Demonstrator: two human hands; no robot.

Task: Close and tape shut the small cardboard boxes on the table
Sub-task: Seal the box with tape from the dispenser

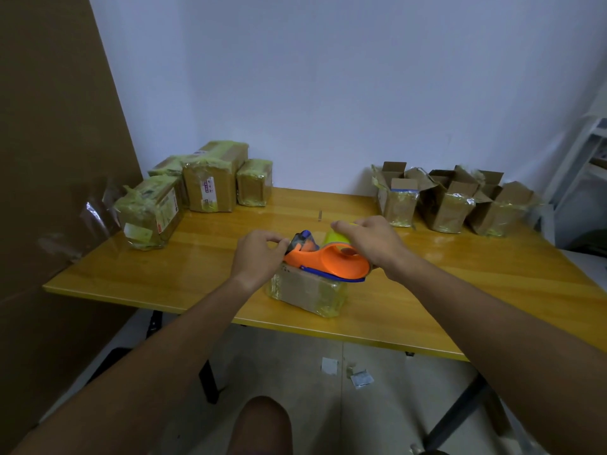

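Note:
A small cardboard box [307, 292] wrapped in yellowish tape lies near the table's front edge. On top of it sits an orange tape dispenser [331, 262] with a blue edge and a yellow-green tape roll [336, 238]. My right hand [371, 243] grips the dispenser over the roll. My left hand [259, 257] pinches at the dispenser's blade end [303, 242], where the tape comes out. The box's top is mostly hidden under the dispenser and hands.
Several taped boxes [210, 182] stand piled at the back left of the yellow wooden table [197, 267]. Three boxes with open flaps [450, 198] line the back right. A large cardboard sheet [49, 159] leans at left. Paper scraps [359, 377] lie on the floor.

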